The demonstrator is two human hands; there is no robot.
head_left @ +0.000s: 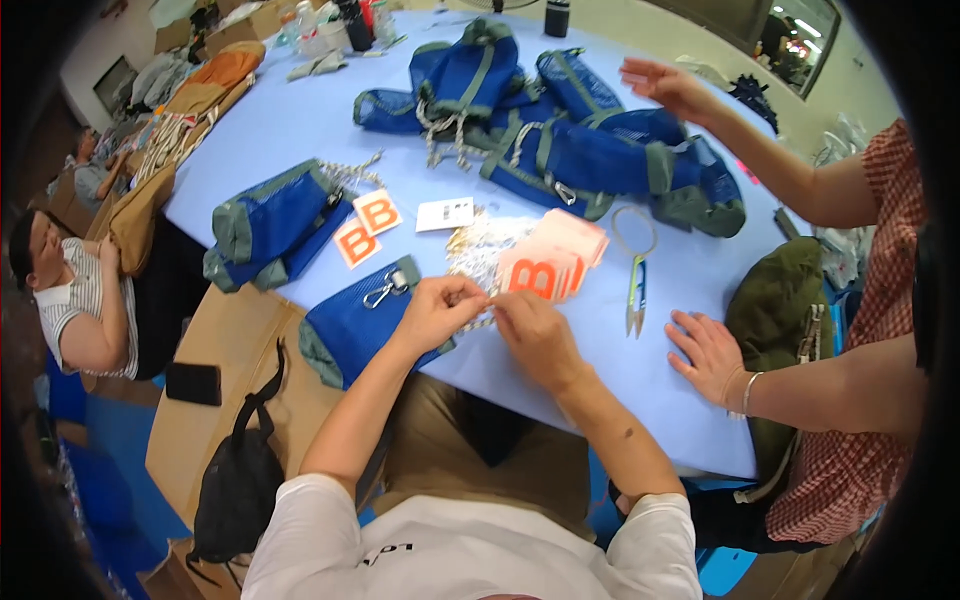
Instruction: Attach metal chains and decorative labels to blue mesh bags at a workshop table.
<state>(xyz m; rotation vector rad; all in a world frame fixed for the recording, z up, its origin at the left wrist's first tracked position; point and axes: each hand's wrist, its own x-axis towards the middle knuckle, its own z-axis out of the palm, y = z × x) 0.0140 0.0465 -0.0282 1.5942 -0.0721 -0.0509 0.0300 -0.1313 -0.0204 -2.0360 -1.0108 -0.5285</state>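
Note:
My left hand (pixel 440 312) and my right hand (pixel 540 338) meet at the near table edge, fingertips pinched together. What they pinch is too small to make out. A patterned cord (pixel 478 323) shows just below the fingertips. Under my left wrist lies a blue mesh bag (pixel 345 322) with grey-green trim and a metal carabiner (pixel 386 290). Right beyond my hands are a stack of pale orange printed cards (pixel 572 245) and a heap of small white and gold pieces (pixel 480 240). Two similar cards (pixel 357 243) and a white label card (pixel 445 214) lie farther left.
Another blue bag (pixel 270 215) lies at left, and several more (pixel 590 150) are piled at the far side. Thread snips (pixel 637 297) lie right of the cards. At right, a co-worker's hand (pixel 710 355) rests on the table (pixel 690 430), beside an olive bag (pixel 780 320).

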